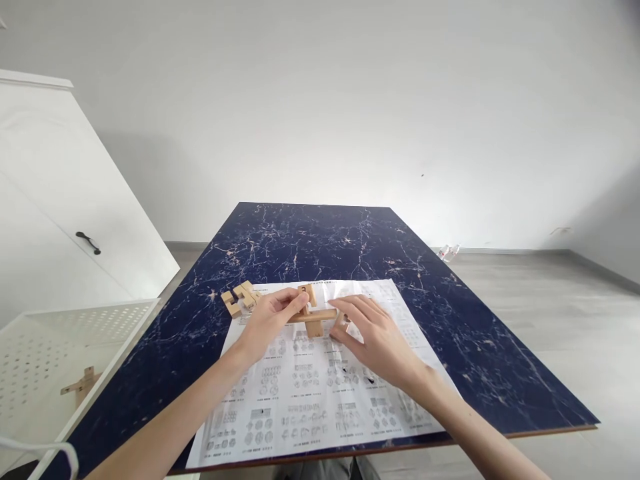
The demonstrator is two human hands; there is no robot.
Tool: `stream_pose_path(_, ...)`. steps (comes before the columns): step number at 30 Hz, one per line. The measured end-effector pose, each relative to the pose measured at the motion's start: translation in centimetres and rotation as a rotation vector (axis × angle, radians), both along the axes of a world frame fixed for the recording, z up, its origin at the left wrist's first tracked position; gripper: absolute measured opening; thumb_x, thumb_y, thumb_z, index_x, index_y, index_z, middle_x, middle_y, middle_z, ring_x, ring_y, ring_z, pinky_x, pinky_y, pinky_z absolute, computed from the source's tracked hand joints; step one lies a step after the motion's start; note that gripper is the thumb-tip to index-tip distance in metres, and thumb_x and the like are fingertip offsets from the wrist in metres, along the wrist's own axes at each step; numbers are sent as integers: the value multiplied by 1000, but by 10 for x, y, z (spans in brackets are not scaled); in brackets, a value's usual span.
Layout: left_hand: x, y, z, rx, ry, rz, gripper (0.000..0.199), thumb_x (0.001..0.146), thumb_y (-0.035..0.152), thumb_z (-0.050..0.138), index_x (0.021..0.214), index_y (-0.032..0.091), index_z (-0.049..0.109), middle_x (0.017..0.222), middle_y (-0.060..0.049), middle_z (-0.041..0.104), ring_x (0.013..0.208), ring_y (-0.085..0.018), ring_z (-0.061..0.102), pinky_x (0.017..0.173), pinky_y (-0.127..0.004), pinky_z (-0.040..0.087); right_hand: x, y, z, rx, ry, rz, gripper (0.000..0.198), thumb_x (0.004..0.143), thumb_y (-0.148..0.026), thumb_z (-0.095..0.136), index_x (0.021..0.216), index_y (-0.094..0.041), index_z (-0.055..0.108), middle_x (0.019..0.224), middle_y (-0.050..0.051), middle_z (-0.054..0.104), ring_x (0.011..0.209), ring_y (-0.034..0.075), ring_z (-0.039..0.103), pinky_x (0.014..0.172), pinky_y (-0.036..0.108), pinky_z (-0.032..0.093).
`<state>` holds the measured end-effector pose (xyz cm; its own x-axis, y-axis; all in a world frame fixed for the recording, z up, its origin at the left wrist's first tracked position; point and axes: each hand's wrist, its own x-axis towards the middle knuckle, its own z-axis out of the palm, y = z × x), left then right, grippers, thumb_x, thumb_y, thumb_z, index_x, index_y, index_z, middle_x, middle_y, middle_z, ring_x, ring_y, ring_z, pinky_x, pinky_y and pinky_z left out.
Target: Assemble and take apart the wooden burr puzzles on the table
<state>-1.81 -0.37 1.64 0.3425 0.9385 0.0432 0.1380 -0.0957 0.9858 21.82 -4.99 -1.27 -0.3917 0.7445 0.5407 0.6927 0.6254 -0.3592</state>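
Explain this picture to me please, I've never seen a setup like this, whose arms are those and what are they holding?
There's no machine here: these are a person's bare arms, seen by one camera worn on that person's head, looking forward and down. The left hand pinches a cluster of joined wooden pieces between its fingers. The fingers of the right hand are around a small block at the cluster's right end; I can't tell whether it's attached. Beneath lies a large printed sheet on a dark blue, marble-patterned table. More wooden blocks sit at the sheet's upper left corner.
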Motion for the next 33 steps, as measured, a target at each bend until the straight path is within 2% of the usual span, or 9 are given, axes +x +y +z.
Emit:
stream_pose_path(3,3,-5,3,12,10,-66,46,98,60,66,76,20,66,78,1,58,74,-16,51,75,-29,44,-4,-1,12,86,-105,67,12,111,-20,53,117,-20,64,98,7,75,86,24,69,72,38,55)
stream_pose_path(6,4,-8,5,-3,13,-112,46,98,59,67,75,20,64,77,1,56,74,-16,50,74,-29,43,-4,-4,16,143,-191,100,21,113,-21,48,100,-18,65,80,4,69,71,20,60,58,33,41)
stream_pose_path(12,4,-20,18,29,47,-116,50,97,63,66,73,20,62,78,1,56,78,-17,52,77,-30,43,0,-19,17,195,-158,178,26,114,-20,43,99,-18,65,81,4,70,69,18,58,58,32,37)
stream_pose_path(18,8,-30,38,69,99,-94,49,97,65,65,76,20,65,76,0,56,73,-17,50,73,-31,44,-1,-36,26,266,-127,165,28,114,-22,44,93,-19,62,78,4,67,66,18,56,57,32,34)
stream_pose_path(26,24,-53,70,95,141,-190,48,86,66,76,75,20,71,76,-1,61,74,-18,54,70,-29,45,13,-75,47,320,-118,161,29,114,-23,45,89,-21,59,74,2,64,64,17,54,58,33,36)
stream_pose_path(33,40,-66,88,100,181,-256,47,86,67,75,77,21,75,76,-2,61,74,-18,53,68,-31,42,26,-95,52,345,-85,142,23,113,-22,48,95,-21,63,74,2,64,63,17,55,58,33,35)
